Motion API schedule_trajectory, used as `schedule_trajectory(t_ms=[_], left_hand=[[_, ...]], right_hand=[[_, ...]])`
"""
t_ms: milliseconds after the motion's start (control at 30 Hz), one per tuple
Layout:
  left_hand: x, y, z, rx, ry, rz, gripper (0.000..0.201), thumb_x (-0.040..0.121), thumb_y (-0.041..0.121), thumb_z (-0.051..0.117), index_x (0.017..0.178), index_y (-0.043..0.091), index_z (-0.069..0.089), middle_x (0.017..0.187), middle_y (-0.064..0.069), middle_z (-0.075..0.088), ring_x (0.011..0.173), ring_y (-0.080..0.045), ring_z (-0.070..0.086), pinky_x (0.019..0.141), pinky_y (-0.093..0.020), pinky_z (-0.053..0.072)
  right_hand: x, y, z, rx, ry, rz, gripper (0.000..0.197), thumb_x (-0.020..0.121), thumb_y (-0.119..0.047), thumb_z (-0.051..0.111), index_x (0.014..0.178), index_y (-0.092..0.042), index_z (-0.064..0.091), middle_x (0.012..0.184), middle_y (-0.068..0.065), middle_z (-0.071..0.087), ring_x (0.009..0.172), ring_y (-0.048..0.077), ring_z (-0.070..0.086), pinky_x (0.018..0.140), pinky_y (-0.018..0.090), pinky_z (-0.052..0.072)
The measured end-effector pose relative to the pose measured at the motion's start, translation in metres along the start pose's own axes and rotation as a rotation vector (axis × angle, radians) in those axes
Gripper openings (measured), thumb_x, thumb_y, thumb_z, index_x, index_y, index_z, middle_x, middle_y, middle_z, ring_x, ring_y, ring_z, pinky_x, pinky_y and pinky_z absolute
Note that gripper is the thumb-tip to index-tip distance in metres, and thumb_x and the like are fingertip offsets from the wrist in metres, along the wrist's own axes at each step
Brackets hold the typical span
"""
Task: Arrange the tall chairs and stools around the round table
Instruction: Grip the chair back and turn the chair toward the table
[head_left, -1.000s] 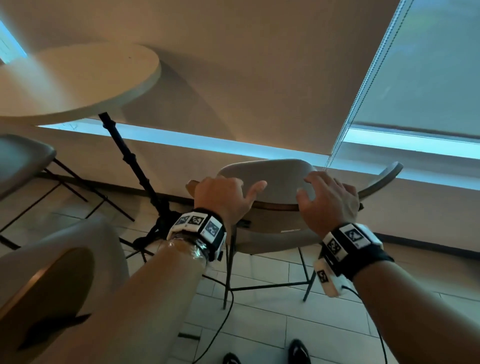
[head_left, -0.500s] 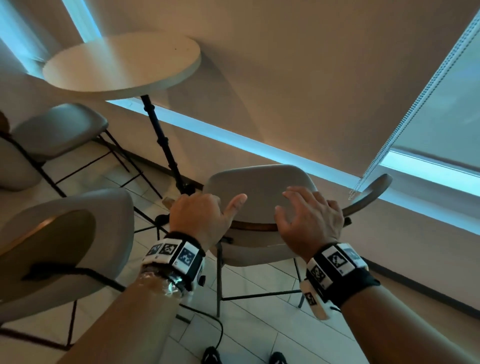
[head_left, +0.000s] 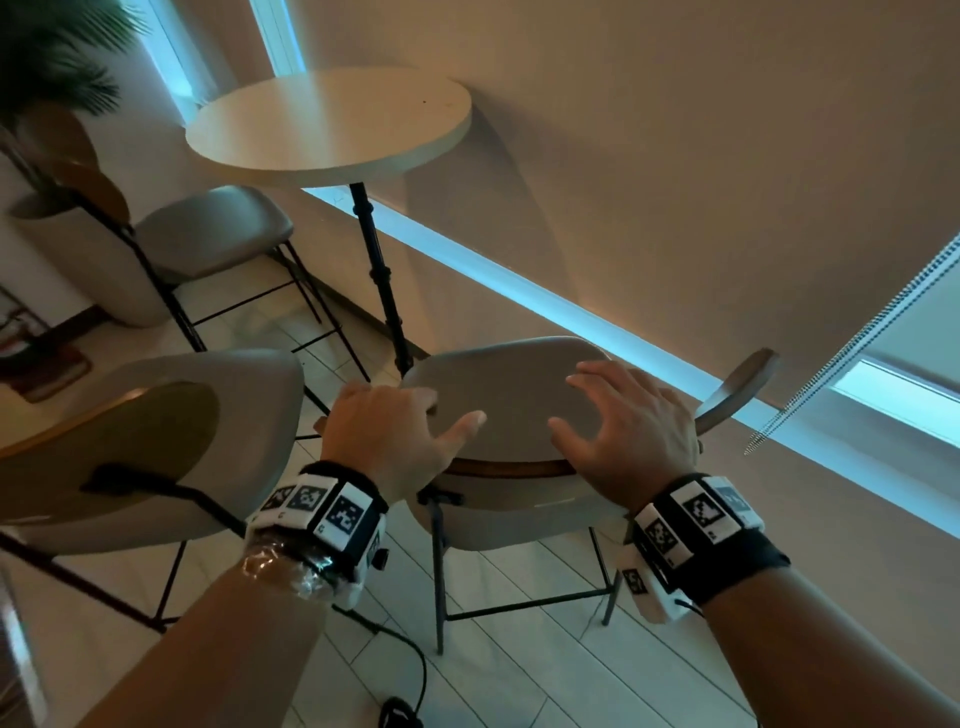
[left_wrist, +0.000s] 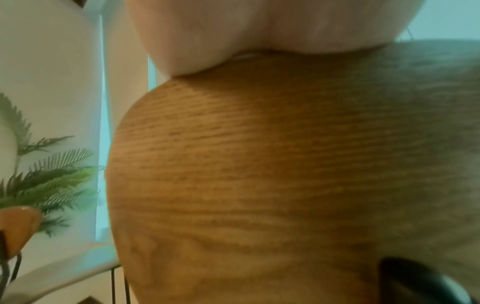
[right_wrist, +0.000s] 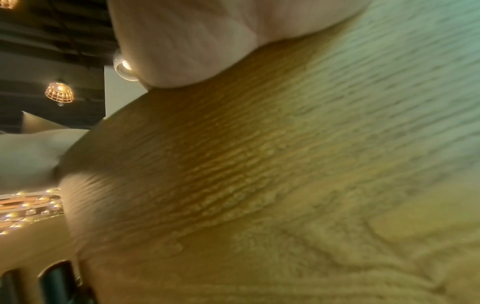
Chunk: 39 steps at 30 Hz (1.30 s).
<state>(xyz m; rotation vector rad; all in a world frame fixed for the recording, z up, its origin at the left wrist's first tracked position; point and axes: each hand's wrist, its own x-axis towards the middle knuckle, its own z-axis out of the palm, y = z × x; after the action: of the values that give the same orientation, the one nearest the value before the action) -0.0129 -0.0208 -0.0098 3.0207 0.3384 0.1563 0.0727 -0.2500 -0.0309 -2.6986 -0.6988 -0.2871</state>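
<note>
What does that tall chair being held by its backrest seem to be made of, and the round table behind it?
Tall chair's backrest: grey padded front, probably fabric or leatherette; its rear shows wood grain, likely veneer. Thin black legs look like metal. Round table: smooth matte cream top, perhaps laminate, on a black pole.

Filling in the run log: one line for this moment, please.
stage: moving chair | left hand: grips chair backrest | right hand: grips same backrest | round table: beyond chair | other chairs: left

chair (head_left: 498, 395) right of table (head_left: 332, 124)
</note>
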Motion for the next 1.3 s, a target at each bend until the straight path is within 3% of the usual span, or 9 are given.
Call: schedule_trajectory(t_ms=[67, 133, 200, 300, 467, 633, 800, 1133, 1300], left_hand=[[0.003, 0.005, -0.001, -0.019, -0.009, 0.005, 0.079, 0.084, 0.081, 0.022, 0.118, 0.026, 0.067, 0.102, 0.004, 0.072, 0.099, -0.016, 0.064, 0.100, -0.042, 0.038], [0.002, 0.015, 0.000, -0.035, -0.063, -0.029, 0.079, 0.084, 0.081, 0.025, 0.136, 0.030, 0.054, 0.138, 0.004, 0.059, 0.128, -0.017, 0.051, 0.103, -0.044, 0.037], [-0.001, 0.025, -0.001, -0.031, -0.138, -0.067, 0.081, 0.083, 0.083, 0.026, 0.144, 0.034, 0.044, 0.150, 0.005, 0.048, 0.135, -0.018, 0.046, 0.102, -0.047, 0.040], [-0.013, 0.042, -0.005, 0.016, -0.243, -0.097, 0.083, 0.082, 0.085, 0.022, 0.149, 0.037, 0.034, 0.157, 0.002, 0.038, 0.128, -0.025, 0.053, 0.098, -0.047, 0.040], [-0.047, 0.075, -0.006, -0.021, -0.357, -0.196, 0.078, 0.087, 0.080, 0.022, 0.149, 0.034, 0.033, 0.153, -0.003, 0.043, 0.124, -0.026, 0.053, 0.096, -0.044, 0.039], [-0.036, 0.072, -0.013, -0.101, -0.270, -0.266, 0.073, 0.090, 0.075, 0.029, 0.144, 0.028, 0.043, 0.132, 0.001, 0.059, 0.115, -0.021, 0.058, 0.094, -0.042, 0.041], [-0.015, 0.059, -0.010, -0.107, -0.193, -0.290, 0.071, 0.089, 0.075, 0.032, 0.138, 0.027, 0.052, 0.117, -0.002, 0.068, 0.105, -0.024, 0.063, 0.093, -0.045, 0.047], [0.006, 0.055, -0.009, -0.085, -0.194, -0.324, 0.063, 0.087, 0.072, 0.039, 0.131, 0.031, 0.055, 0.112, 0.002, 0.067, 0.102, -0.022, 0.061, 0.090, -0.042, 0.047], [0.008, 0.069, -0.011, -0.045, -0.201, -0.383, 0.070, 0.088, 0.073, 0.038, 0.138, 0.027, 0.052, 0.125, -0.002, 0.064, 0.110, -0.026, 0.061, 0.090, -0.042, 0.046]], right_hand=[[0.006, 0.007, -0.001, -0.010, -0.014, 0.006, 0.059, 0.080, -0.064, 0.049, 0.126, -0.029, 0.061, 0.136, -0.014, 0.054, 0.124, 0.013, 0.049, 0.096, 0.040, 0.037], [0.008, 0.016, -0.001, -0.010, -0.035, 0.010, 0.059, 0.080, -0.064, 0.049, 0.126, -0.028, 0.061, 0.137, -0.013, 0.054, 0.125, 0.013, 0.048, 0.096, 0.041, 0.038], [0.006, 0.022, -0.002, -0.014, -0.059, 0.000, 0.061, 0.079, -0.064, 0.048, 0.127, -0.028, 0.060, 0.137, -0.012, 0.053, 0.127, 0.013, 0.047, 0.096, 0.042, 0.038], [-0.003, 0.031, -0.006, -0.009, -0.068, -0.001, 0.063, 0.077, -0.063, 0.049, 0.128, -0.027, 0.059, 0.139, -0.009, 0.052, 0.127, 0.016, 0.047, 0.098, 0.044, 0.039], [-0.009, 0.049, -0.014, -0.014, -0.086, -0.085, 0.059, 0.077, -0.064, 0.047, 0.123, -0.030, 0.060, 0.137, -0.011, 0.051, 0.122, 0.015, 0.049, 0.094, 0.042, 0.040], [0.013, 0.043, -0.009, 0.029, -0.085, -0.175, 0.052, 0.079, -0.061, 0.051, 0.119, -0.030, 0.064, 0.136, -0.013, 0.053, 0.118, 0.014, 0.052, 0.088, 0.038, 0.042], [0.045, 0.035, -0.004, 0.041, -0.146, -0.192, 0.056, 0.080, -0.062, 0.046, 0.122, -0.028, 0.063, 0.137, -0.013, 0.052, 0.118, 0.012, 0.052, 0.093, 0.038, 0.042], [0.070, 0.041, 0.004, -0.004, -0.128, -0.236, 0.055, 0.081, -0.065, 0.048, 0.120, -0.029, 0.065, 0.134, -0.014, 0.053, 0.117, 0.010, 0.052, 0.088, 0.035, 0.040], [0.077, 0.051, 0.001, 0.029, -0.139, -0.317, 0.055, 0.080, -0.067, 0.048, 0.120, -0.032, 0.063, 0.135, -0.018, 0.051, 0.118, 0.009, 0.052, 0.079, 0.033, 0.040]])
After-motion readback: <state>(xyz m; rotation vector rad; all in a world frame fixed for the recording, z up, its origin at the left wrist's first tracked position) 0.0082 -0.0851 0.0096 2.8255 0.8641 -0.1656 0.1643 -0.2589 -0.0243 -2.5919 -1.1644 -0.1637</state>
